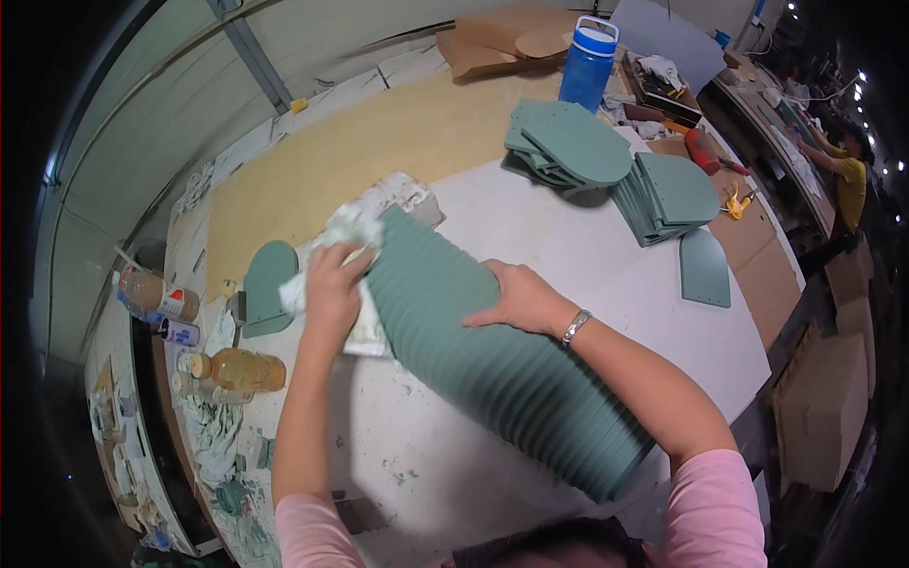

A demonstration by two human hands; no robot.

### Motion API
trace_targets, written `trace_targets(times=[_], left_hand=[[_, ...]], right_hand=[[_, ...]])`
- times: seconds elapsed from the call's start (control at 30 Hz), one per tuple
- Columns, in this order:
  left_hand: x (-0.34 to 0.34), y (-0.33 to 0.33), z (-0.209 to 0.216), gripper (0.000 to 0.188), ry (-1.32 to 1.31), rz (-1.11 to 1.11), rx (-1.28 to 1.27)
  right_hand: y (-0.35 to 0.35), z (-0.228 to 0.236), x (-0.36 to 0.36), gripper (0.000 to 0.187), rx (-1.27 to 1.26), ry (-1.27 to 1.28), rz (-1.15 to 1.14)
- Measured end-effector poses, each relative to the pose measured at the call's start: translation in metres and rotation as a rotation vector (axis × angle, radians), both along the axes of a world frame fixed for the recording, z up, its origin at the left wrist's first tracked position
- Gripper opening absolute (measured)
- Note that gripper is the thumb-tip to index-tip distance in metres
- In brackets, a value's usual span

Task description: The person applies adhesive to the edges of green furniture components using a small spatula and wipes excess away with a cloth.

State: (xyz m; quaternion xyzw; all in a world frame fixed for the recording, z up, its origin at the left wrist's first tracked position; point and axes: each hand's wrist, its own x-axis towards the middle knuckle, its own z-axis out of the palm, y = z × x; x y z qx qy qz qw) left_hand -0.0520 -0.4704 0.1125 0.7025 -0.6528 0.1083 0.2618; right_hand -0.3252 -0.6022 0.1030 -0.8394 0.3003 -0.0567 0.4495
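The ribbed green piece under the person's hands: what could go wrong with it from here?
The ribbed green piece might slide or turn if the left hand pushes the white cloth hard at its far end, as the right hand only appears to steady its side. The metal bracelet on the right wrist sits close to the ribs and could scuff them. The unevenly fanned stack of green panels near the blue bottle might shift if the piece bumps it.

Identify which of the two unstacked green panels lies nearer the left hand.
The left panel, just beside the left hand; the right panel lies beyond the right hand, beside a stack.
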Motion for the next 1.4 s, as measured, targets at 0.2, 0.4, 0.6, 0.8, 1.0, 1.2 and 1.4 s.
trace_targets(times=[0.2, 0.4, 0.6, 0.8, 1.0, 1.2, 1.4], left_hand=[[0.010, -0.035, 0.006, 0.038, -0.103, -0.099, 0.080], [0.010, -0.029, -0.001, 0.030, -0.287, -0.109, 0.026], [0.015, -0.061, -0.019, 0.045, -0.036, -0.034, 0.059], [0.029, -0.030, -0.028, 0.047, -0.045, 0.036, 0.075], [-0.002, -0.080, -0.019, 0.041, 0.025, 0.065, 0.063], [0.024, 0.009, 0.006, 0.034, 0.067, 0.313, 0.179], [0.023, -0.042, 0.004, 0.036, -0.062, 0.086, -0.106]], right_hand=[[0.007, -0.003, 0.013, 0.087, 0.036, -0.034, 0.001], [-0.003, -0.016, -0.004, 0.086, -0.059, -0.128, -0.044], [0.009, -0.003, 0.009, 0.079, -0.091, -0.094, -0.065], [0.007, -0.008, -0.006, 0.077, -0.016, -0.122, -0.076], [0.003, -0.012, -0.006, 0.082, -0.102, -0.123, -0.090], [-0.001, -0.003, -0.003, 0.088, -0.034, 0.019, -0.054], [0.010, 0.015, 0.012, 0.084, 0.053, 0.036, 0.007]])
